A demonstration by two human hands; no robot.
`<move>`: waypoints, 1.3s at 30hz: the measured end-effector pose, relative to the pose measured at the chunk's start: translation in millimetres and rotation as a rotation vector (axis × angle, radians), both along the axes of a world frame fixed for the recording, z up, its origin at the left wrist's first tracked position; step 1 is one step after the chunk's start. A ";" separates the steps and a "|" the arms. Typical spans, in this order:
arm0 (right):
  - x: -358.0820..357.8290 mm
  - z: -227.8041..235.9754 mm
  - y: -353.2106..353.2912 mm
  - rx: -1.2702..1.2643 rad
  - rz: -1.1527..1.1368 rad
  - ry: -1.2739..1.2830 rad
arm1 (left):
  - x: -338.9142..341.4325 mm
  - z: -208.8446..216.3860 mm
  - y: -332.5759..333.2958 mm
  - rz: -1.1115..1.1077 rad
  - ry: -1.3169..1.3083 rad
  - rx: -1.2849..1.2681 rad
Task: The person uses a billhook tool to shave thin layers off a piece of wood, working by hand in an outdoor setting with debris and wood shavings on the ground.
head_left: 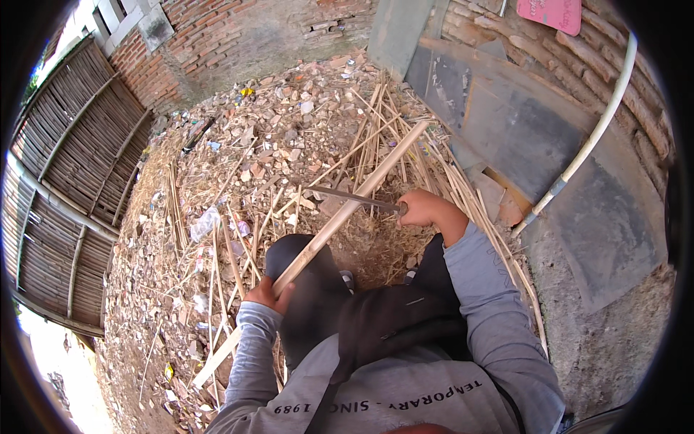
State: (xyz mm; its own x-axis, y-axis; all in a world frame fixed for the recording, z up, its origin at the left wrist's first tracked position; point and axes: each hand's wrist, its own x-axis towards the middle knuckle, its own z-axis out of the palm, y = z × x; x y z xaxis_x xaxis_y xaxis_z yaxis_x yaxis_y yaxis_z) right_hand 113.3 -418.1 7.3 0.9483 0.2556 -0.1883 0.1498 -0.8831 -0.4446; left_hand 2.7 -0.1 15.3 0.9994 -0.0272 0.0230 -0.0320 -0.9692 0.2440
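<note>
A long pale split-bamboo strip [325, 233] runs slantwise across my lap, its far end up and to the right. My left hand [269, 295] is wrapped round its lower part, beside my left knee. In my right hand [426, 212] is a long-bladed knife [359, 197], gripped by its handle, most of which the fingers hide. The blade points left and crosses the strip at its middle, apparently touching it. Beyond the strip lies a heap of thin bamboo sticks [372, 130].
Rubble and litter [275, 145] cover the ground. More thin sticks [495, 224] lie along my right side. Dark flat panels [524, 134] lean by the brick wall, with a pale pole [589, 145] across them. A slatted bamboo fence [76, 137] stands at the left.
</note>
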 end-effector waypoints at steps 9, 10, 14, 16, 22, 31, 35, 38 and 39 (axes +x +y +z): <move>-2.3 4.3 -3.1 0.078 -0.097 0.113 | 1.1 5.1 -1.4 0.033 0.053 0.008; -1.7 1.2 -3.7 0.050 -0.052 0.071 | 2.0 6.1 -1.7 0.030 0.071 0.012; 2.2 -1.3 -6.2 0.044 -0.007 0.075 | 2.7 6.7 -0.2 0.031 0.094 0.027; 3.3 -3.0 -7.8 0.035 -0.002 0.080 | 2.4 9.7 -2.9 0.034 0.103 0.030; -2.2 6.8 -1.8 0.053 -0.030 0.068 | 2.3 2.2 2.5 0.023 0.069 0.019; 1.7 -2.8 -6.1 0.091 -0.052 0.140 | 2.4 -1.2 1.9 0.005 0.046 0.002; 1.9 -12.5 -8.6 0.116 -0.024 0.017 | 3.4 -2.5 2.4 0.004 0.050 0.010; 2.7 -7.4 -6.2 0.108 -0.018 0.097 | 2.1 -2.1 3.0 -0.014 0.032 -0.005; 2.1 -5.3 -5.2 0.109 -0.017 0.099 | 2.0 -2.2 3.3 -0.013 0.034 -0.004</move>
State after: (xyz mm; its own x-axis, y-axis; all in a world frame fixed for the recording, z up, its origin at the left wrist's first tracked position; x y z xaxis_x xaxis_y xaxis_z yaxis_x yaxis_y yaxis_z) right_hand 115.4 -423.3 2.0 0.9308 0.2634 -0.2533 0.0856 -0.8310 -0.5496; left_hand 4.7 3.2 13.0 0.9991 -0.0405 -0.0105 -0.0366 -0.9678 0.2490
